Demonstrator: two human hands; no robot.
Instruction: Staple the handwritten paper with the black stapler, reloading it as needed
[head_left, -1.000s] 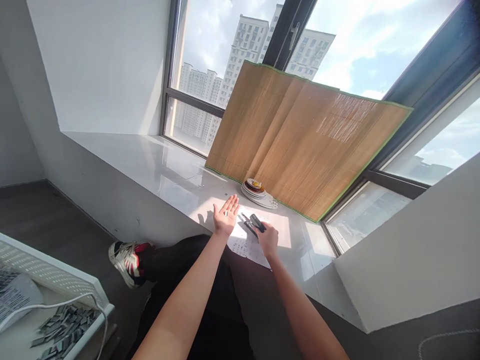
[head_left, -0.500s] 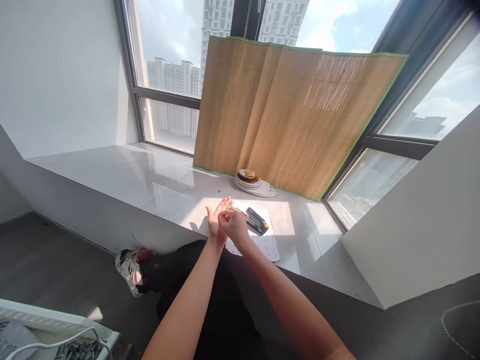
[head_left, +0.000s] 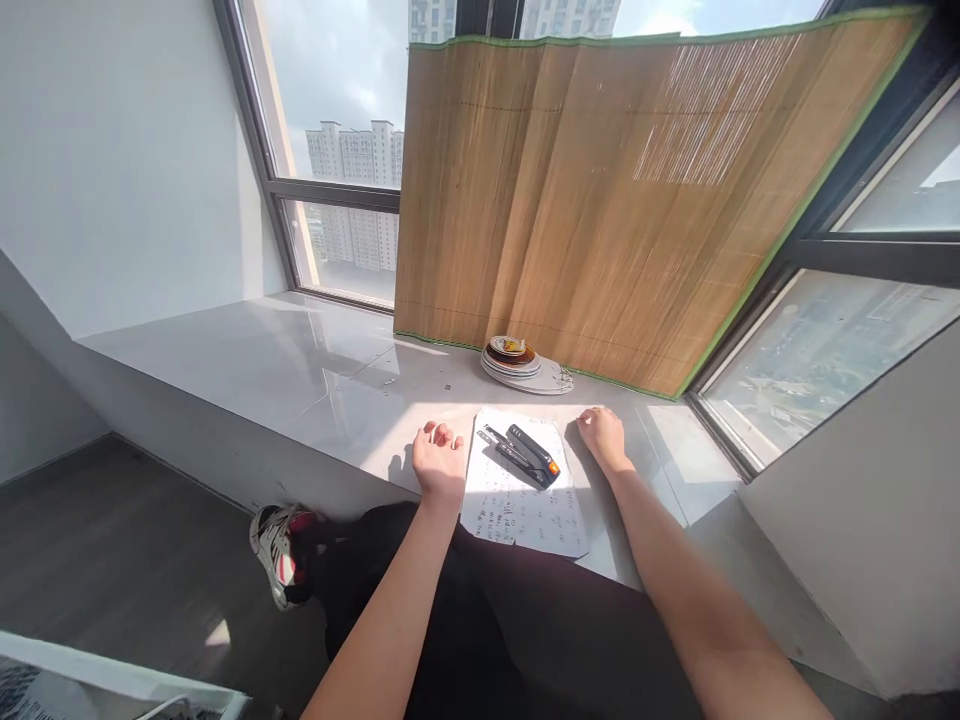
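Note:
My left hand rests palm up at the left edge of a sheet of paper, its fingers loosely curled, with nothing seen in them. My right hand lies back up on the windowsill, right of the sheet. Its fingers are bent and drawn together; whatever they may hold is hidden. Between the hands, the paper carries rows of handwriting. On it lie a black oblong tool with an orange spot and, beside it, slim dark metal tools whose kind I cannot make out.
Behind the paper stands a stack of plates with an oval piece under it. A bamboo mat with green edging leans against the window. One small dark bit lies on the sill. A white bin stands lower left.
My hands were together over the paper's left part, right fingers at the left palm. Now they are apart; the right hand has moved right, and the left fingers have curled. The view has shifted slightly.

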